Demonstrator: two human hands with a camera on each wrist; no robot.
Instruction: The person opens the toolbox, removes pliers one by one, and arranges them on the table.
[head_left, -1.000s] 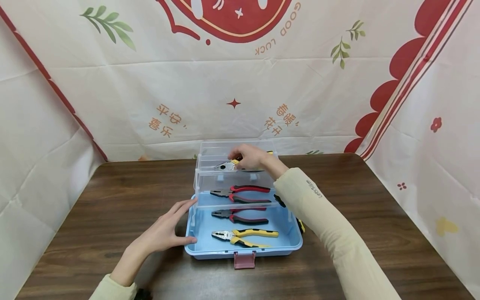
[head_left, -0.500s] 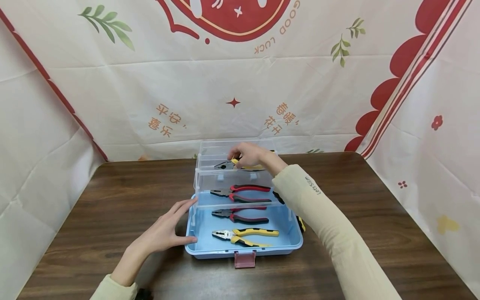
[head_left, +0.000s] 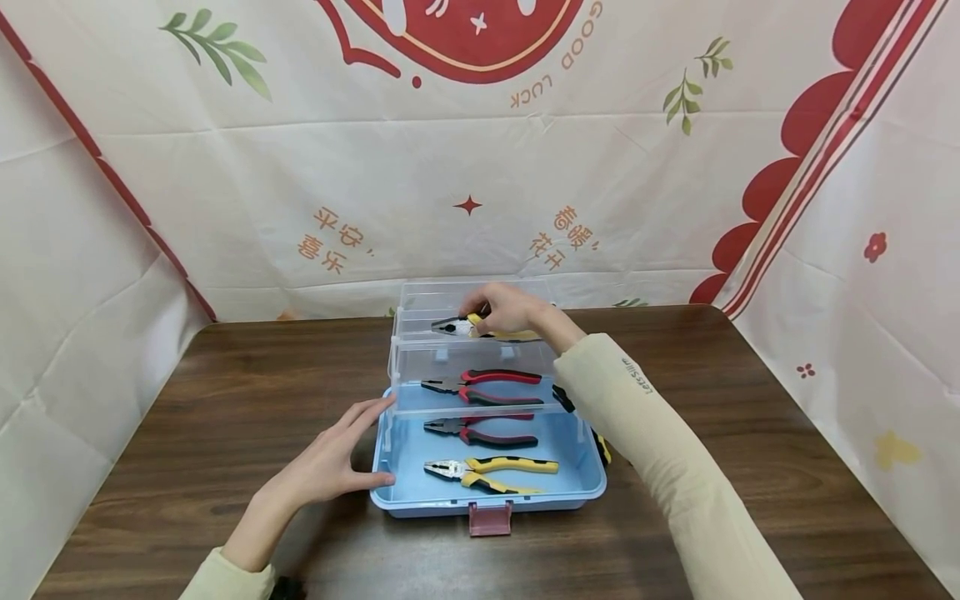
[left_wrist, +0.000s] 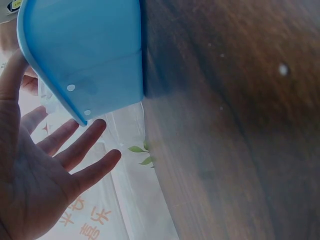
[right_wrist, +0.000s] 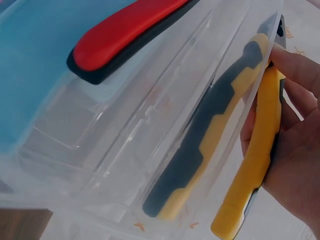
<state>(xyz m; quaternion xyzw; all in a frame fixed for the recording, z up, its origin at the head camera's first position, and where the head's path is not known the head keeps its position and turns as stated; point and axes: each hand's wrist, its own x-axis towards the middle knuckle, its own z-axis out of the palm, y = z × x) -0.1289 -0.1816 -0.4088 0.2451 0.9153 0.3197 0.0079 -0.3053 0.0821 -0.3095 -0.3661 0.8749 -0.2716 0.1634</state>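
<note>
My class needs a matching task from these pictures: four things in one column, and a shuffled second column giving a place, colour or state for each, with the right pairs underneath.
Column 1
1. left hand
2. table
3. right hand
4. latch

Column 2
A. gripping yellow-and-black pliers
B. dusky pink, at the front of the blue box
C. fingers spread, at the box's left side
D. dark brown, with a wood grain

Right pairs
1-C
2-D
3-A
4-B
</note>
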